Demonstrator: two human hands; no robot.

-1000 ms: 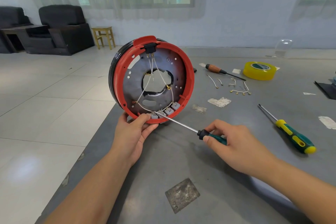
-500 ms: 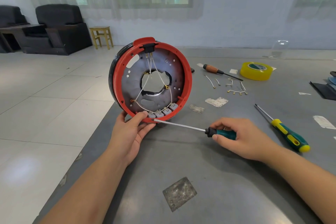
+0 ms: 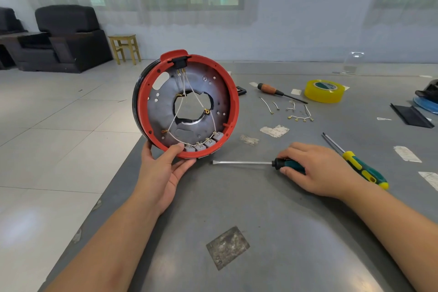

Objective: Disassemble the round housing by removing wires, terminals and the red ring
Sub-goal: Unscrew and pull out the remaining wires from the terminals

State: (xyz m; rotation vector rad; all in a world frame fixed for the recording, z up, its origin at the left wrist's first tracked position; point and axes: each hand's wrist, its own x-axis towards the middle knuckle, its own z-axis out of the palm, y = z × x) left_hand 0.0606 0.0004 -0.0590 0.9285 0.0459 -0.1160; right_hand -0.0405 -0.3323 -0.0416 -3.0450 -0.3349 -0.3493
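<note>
**Two hands, one housing propped on edge**

Two bare hands were at work on the grey metal table [image 3: 272, 220], its dull surface scuffed and patched with tape residue. The left hand [image 3: 163, 168] held the round housing [image 3: 187, 104] upright on its rim near the table's left edge, thumb pressed on the inner lip and fingers curled under the bottom. The red ring [image 3: 142, 102], smooth glossy plastic, framed a dark perforated metal plate with a ragged central hole. Thin white wires [image 3: 176, 111] ran from a black connector at the top down to four small grey terminals [image 3: 203, 144] seated along the lower rim; whether each was fastened could not be told from this angle.

The right hand [image 3: 315, 168] was wrapped round the green handle of a flat-blade screwdriver [image 3: 244, 162], whose steel shaft lay flat, its tip apart from the housing. Bare table lay open in front of both forearms. Farther right lay a yellow-and-green screwdriver [image 3: 360, 166], and beyond it loose wire pieces [image 3: 294, 111], a wooden-handled screwdriver [image 3: 272, 90] and a roll of yellow tape [image 3: 323, 91]
</note>
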